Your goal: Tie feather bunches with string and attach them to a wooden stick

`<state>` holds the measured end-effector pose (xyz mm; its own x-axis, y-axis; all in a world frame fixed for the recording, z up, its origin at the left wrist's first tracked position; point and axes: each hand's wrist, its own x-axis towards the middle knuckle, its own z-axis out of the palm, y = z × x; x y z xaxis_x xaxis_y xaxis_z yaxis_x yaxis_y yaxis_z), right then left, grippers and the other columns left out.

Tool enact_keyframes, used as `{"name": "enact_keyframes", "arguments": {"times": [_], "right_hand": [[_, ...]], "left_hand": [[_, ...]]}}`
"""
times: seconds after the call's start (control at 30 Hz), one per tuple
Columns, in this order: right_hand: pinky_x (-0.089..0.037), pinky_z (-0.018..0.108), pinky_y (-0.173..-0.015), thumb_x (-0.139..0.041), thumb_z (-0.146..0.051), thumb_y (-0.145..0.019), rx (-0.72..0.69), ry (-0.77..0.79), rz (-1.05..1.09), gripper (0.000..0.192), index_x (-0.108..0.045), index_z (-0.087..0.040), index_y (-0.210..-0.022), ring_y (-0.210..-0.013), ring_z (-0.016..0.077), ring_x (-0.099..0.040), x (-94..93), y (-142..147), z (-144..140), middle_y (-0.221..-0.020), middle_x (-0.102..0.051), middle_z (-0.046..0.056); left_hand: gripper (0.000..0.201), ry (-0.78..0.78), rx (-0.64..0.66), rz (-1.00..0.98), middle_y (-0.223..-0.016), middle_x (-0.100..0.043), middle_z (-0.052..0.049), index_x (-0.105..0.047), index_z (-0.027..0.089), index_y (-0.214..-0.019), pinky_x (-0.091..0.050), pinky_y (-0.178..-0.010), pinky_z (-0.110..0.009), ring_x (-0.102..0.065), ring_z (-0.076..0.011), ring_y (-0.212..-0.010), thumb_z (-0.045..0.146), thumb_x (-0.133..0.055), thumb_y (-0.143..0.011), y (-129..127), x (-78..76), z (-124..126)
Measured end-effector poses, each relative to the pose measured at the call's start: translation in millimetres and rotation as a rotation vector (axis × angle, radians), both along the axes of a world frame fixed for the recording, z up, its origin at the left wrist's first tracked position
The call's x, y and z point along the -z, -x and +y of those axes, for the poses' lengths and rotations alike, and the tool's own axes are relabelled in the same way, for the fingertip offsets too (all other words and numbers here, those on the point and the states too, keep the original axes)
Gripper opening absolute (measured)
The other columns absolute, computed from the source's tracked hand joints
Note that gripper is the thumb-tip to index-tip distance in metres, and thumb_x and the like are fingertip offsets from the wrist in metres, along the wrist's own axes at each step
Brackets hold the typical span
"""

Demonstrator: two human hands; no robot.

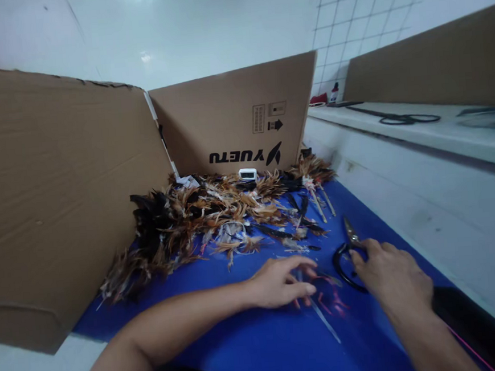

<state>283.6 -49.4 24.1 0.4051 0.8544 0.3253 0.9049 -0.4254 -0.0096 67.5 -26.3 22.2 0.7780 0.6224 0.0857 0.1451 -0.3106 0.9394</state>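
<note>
On the blue tabletop (243,346), my left hand (276,283) hovers low with its thumb and fingers apart and loosely curled. A thin pale strip (325,320) runs under its fingertips; whether they touch it I cannot tell. Pink and red thread-like scraps (331,302) lie just right of those fingertips, somewhat blurred. My right hand (394,274) is closed on a pair of scissors (351,231) with black handles, the blades pointing away from me. One black loop shows left of the thumb; the other is covered by the hand.
Brown and black feather bunches (206,208) line the table's back, with a small white digital display (247,174) among them. Cardboard panels stand at left (59,183) and behind (224,113). A ledge (449,135) on the right holds black-handled scissors (409,119) and a small bottle (334,93).
</note>
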Motion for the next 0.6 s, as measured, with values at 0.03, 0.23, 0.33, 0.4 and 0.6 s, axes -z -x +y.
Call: {"name": "enact_keyframes", "arguments": {"times": [0.03,0.23,0.33,0.4,0.6], "right_hand": [[-0.043,0.037,-0.062,-0.035,-0.037,-0.088,0.006,-0.005,0.019,0.033,-0.061,-0.019,-0.098,-0.085,0.0305,-0.057,0.5,-2,0,-0.089,-0.062,0.012],[-0.044,0.036,-0.064,-0.033,-0.041,-0.088,-0.028,-0.033,0.085,0.034,-0.060,-0.021,-0.097,-0.084,0.0281,-0.057,3.5,-7,-1,-0.090,-0.062,0.010],[-0.044,0.035,-0.065,-0.035,-0.039,-0.088,-0.060,-0.029,0.080,0.032,-0.059,-0.020,-0.098,-0.083,0.0273,-0.058,4.5,-5,-1,-0.088,-0.063,0.009],[-0.044,0.035,-0.065,-0.036,-0.039,-0.087,-0.077,-0.016,0.067,0.030,-0.059,-0.020,-0.095,-0.082,0.0270,-0.059,5.6,-4,0,-0.085,-0.063,0.008],[-0.043,0.034,-0.061,-0.035,-0.040,-0.087,-0.119,0.058,0.099,0.025,-0.055,-0.024,-0.087,-0.080,0.0261,-0.062,5.4,0,1,-0.084,-0.065,0.006]], "left_hand": [[0.052,-0.136,-0.011,0.033,-0.115,-0.055,-0.011,-0.044,0.023,-0.125,-0.048,-0.060,-0.025,-0.060,-0.0097,-0.062,0.039,-0.057,-0.077,-4,-6.9,5],[0.028,-0.819,-0.270,0.323,-0.111,-0.055,-0.011,-0.057,0.018,-0.108,-0.040,-0.089,-0.036,-0.051,-0.0211,-0.102,0.028,-0.043,-0.086,15,-15.3,45],[0.028,-0.999,-0.338,0.507,-0.115,-0.052,-0.012,-0.056,0.019,-0.108,-0.036,-0.091,-0.040,-0.046,-0.0245,-0.109,0.025,-0.052,-0.081,45,-0.3,64],[0.023,-1.019,-0.381,0.578,-0.104,-0.057,-0.011,-0.058,0.018,-0.102,-0.036,-0.088,-0.038,-0.049,-0.0228,-0.103,0.020,-0.050,-0.081,67,9.0,72],[0.024,-1.034,-0.420,0.569,-0.083,-0.063,-0.008,-0.063,0.016,-0.090,-0.035,-0.082,-0.032,-0.054,-0.0171,-0.083,0.013,-0.040,-0.084,133,13.6,72]]}}
